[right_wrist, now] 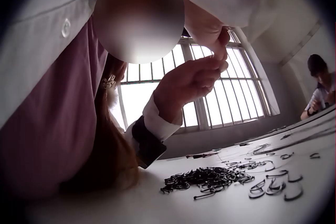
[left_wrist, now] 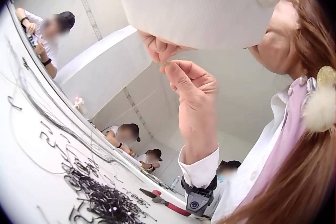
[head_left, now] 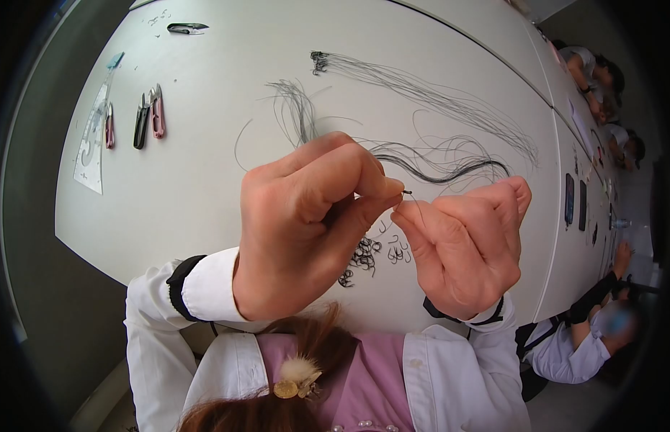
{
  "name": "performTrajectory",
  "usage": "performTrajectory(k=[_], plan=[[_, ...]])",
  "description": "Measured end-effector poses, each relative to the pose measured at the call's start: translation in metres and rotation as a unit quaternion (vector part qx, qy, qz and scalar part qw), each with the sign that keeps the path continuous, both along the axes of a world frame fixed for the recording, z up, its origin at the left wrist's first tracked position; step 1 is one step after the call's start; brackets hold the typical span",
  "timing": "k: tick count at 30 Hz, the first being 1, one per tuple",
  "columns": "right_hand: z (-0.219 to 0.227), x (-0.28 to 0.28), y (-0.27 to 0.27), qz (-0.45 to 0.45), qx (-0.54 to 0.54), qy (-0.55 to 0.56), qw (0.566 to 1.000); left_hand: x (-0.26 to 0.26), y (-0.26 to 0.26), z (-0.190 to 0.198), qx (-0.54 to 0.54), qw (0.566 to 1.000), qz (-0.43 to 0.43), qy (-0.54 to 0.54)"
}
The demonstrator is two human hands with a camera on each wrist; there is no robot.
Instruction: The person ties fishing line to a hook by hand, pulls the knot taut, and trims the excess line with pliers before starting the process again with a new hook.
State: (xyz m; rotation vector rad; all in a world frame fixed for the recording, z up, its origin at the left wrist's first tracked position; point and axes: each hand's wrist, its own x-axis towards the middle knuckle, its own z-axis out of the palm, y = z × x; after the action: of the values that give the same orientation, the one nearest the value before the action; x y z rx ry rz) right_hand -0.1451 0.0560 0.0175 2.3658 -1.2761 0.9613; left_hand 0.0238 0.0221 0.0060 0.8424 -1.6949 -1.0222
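Thumb and forefinger of my left hand pinch a small fish hook; only its dark shank end juts out, the rest hidden by the fingers. Close beside it my right hand pinches a thin line that bows up to the hook. Both hands are raised above the table, fingertips nearly meeting, as the left wrist view also shows. Beneath them lies a pile of black fish hooks, with several loose hooks next to it.
Beyond the hands lie a wavy bundle of dark lines and a straighter bundle with hooks clustered at one end. To the left are black snips, pink snips and a clear set square. Other people sit to the right.
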Motion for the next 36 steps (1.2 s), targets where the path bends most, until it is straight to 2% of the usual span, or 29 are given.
performTrajectory(k=[1, 3, 6, 16, 19, 21, 28, 34, 36], plan=[[0.001, 0.001, 0.003, 0.0, 0.0, 0.0, 1.0, 0.0, 0.0, 0.0, -0.024, 1.0, 0.01, -0.009], [0.005, 0.003, 0.006, -0.017, -0.054, 0.08, 0.995, -0.001, 0.0, 0.0, -0.05, 0.998, 0.018, -0.021], [0.006, 0.005, 0.007, -0.034, -0.091, 0.105, 0.99, -0.001, 0.0, 0.0, -0.092, 0.995, 0.029, -0.038], [0.014, -0.002, 0.003, -0.029, -0.097, 0.063, 0.993, -0.002, 0.003, -0.001, -0.104, 0.993, 0.015, -0.047], [0.017, -0.009, -0.004, 0.013, -0.062, 0.057, 0.996, -0.002, 0.003, 0.001, -0.085, 0.996, -0.006, -0.031], [0.013, -0.01, -0.008, 0.035, -0.055, 0.002, 0.998, -0.001, 0.003, 0.001, -0.07, 0.997, -0.017, -0.022], [0.014, -0.013, -0.013, 0.042, -0.008, -0.003, 0.999, 0.0, 0.001, 0.002, -0.015, 0.999, -0.046, -0.005], [0.009, -0.011, -0.017, 0.035, 0.056, -0.073, 0.995, 0.003, 0.002, 0.003, 0.053, 0.996, -0.069, 0.015], [0.01, -0.011, -0.016, 0.046, 0.174, -0.144, 0.973, 0.005, 0.002, 0.002, 0.06, 0.996, -0.071, 0.009]])
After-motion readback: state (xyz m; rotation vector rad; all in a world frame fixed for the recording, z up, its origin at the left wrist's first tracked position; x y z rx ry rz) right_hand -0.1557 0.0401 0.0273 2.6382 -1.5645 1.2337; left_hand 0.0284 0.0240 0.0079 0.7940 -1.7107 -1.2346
